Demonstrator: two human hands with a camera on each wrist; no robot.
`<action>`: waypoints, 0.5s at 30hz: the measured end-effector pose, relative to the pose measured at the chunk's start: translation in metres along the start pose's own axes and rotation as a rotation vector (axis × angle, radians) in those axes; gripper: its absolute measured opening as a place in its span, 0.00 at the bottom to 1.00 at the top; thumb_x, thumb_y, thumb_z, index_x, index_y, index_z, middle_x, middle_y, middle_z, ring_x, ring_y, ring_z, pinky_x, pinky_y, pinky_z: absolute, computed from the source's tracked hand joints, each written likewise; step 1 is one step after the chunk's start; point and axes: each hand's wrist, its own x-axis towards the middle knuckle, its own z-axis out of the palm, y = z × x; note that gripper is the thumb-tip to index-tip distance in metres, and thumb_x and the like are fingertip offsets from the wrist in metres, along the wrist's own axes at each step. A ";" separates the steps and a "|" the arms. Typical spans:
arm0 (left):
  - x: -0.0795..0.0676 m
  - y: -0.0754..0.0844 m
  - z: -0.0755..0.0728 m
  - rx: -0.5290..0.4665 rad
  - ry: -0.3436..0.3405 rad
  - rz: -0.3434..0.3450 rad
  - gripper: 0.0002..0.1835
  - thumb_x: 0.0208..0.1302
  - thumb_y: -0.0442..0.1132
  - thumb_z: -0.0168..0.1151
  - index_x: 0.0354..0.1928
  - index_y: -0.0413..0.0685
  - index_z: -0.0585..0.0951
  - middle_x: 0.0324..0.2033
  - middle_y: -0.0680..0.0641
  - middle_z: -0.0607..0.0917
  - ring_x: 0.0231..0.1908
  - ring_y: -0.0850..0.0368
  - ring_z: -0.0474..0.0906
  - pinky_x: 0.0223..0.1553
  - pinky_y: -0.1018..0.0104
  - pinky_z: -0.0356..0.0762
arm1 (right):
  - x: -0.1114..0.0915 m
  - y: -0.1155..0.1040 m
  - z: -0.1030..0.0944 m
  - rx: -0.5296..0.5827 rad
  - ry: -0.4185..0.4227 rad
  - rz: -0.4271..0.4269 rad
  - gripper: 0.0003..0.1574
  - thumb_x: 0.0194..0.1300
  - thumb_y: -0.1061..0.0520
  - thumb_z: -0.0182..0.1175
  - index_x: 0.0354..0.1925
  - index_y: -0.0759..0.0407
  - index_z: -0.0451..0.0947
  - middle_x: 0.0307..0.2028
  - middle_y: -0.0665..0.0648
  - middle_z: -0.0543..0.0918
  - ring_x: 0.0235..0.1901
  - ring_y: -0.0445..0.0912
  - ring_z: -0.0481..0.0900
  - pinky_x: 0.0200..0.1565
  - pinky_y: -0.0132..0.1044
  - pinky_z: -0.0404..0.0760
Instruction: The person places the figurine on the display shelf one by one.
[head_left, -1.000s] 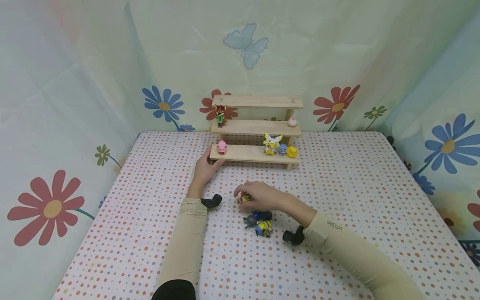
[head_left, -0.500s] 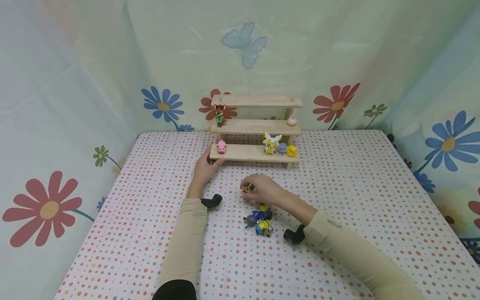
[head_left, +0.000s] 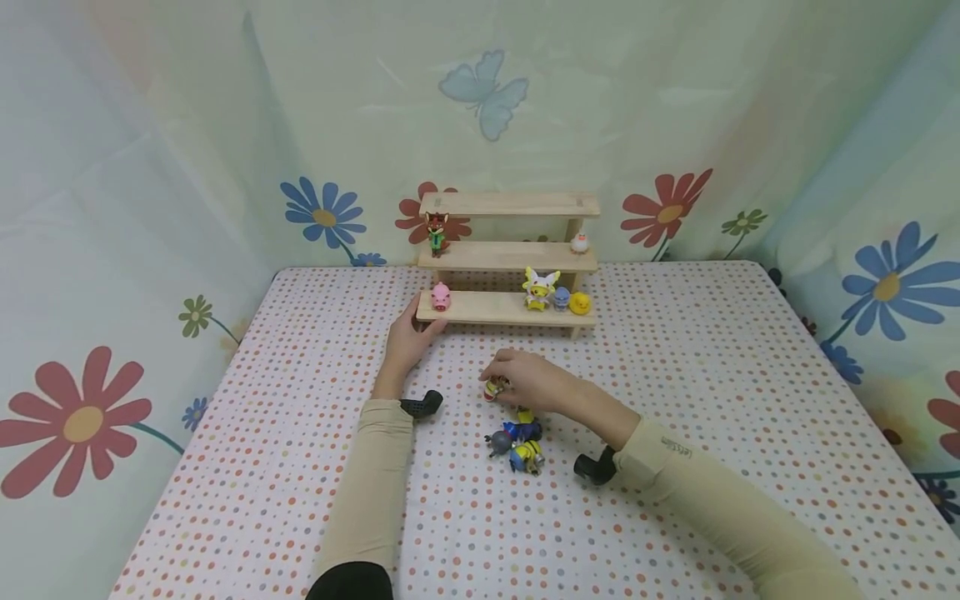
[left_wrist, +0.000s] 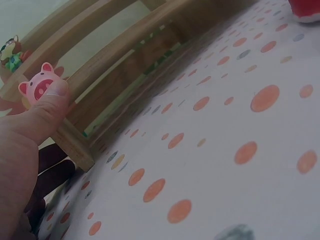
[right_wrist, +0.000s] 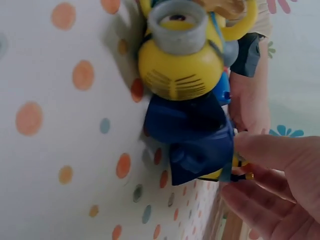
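Note:
A three-tier wooden display shelf (head_left: 487, 312) stands at the back of the table. My left hand (head_left: 408, 343) grips the left end of its lowest board, thumb beside a pink pig figurine (left_wrist: 42, 85) and fingers behind the end. My right hand (head_left: 534, 383) pinches a small yellow-and-red figurine (head_left: 492, 388) in front of the shelf; its far side is hidden by the fingers. Just nearer to me lie a yellow-and-blue minion figure (head_left: 527, 457), a dark blue caped figure (head_left: 523, 430) with a yellow head, and a grey figure (head_left: 498, 442), bunched together.
On the shelf are a fox figurine (head_left: 437, 235), a white chick figure (head_left: 580, 243), a white-and-yellow eared figurine (head_left: 538, 289), a small blue figure (head_left: 561, 298) and a yellow duck (head_left: 581, 303). A dotted cloth (head_left: 712, 375) covers the table; a floral curtain (head_left: 360, 100) hangs behind.
My right hand has shifted slightly away from me and right with the figurine, uncovering the caped figure's yellow head. The figurine looks turned between the fingers. My left hand stays on the shelf.

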 end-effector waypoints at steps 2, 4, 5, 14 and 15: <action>0.000 0.000 0.000 0.000 -0.002 -0.007 0.52 0.54 0.69 0.58 0.75 0.53 0.52 0.72 0.48 0.59 0.72 0.53 0.56 0.72 0.59 0.57 | 0.002 0.000 -0.001 0.003 0.007 0.007 0.19 0.61 0.57 0.65 0.51 0.54 0.80 0.45 0.53 0.80 0.43 0.43 0.79 0.46 0.36 0.82; 0.000 0.000 0.000 -0.001 -0.003 -0.014 0.52 0.54 0.69 0.59 0.75 0.53 0.52 0.72 0.47 0.59 0.72 0.52 0.55 0.72 0.60 0.57 | 0.004 -0.001 -0.001 0.017 0.013 0.016 0.17 0.62 0.57 0.64 0.51 0.55 0.79 0.44 0.52 0.80 0.41 0.42 0.79 0.44 0.34 0.81; 0.000 0.001 0.000 -0.001 -0.004 -0.017 0.52 0.54 0.69 0.59 0.75 0.53 0.52 0.72 0.47 0.59 0.72 0.52 0.55 0.72 0.60 0.56 | 0.005 -0.001 -0.001 0.020 0.017 0.018 0.17 0.62 0.57 0.64 0.50 0.54 0.79 0.43 0.52 0.80 0.41 0.41 0.79 0.43 0.34 0.81; 0.000 0.002 0.000 -0.007 0.000 -0.010 0.51 0.54 0.68 0.60 0.74 0.53 0.53 0.72 0.47 0.60 0.71 0.52 0.56 0.72 0.59 0.57 | 0.018 0.004 -0.013 0.058 0.134 -0.026 0.17 0.60 0.59 0.65 0.49 0.59 0.79 0.39 0.52 0.82 0.37 0.42 0.80 0.38 0.31 0.81; 0.000 0.001 0.000 -0.005 0.000 -0.012 0.51 0.54 0.68 0.59 0.74 0.54 0.53 0.72 0.47 0.60 0.71 0.52 0.56 0.72 0.59 0.57 | 0.021 0.005 -0.016 0.065 0.167 -0.022 0.18 0.60 0.59 0.66 0.49 0.59 0.79 0.38 0.53 0.82 0.36 0.43 0.81 0.37 0.31 0.82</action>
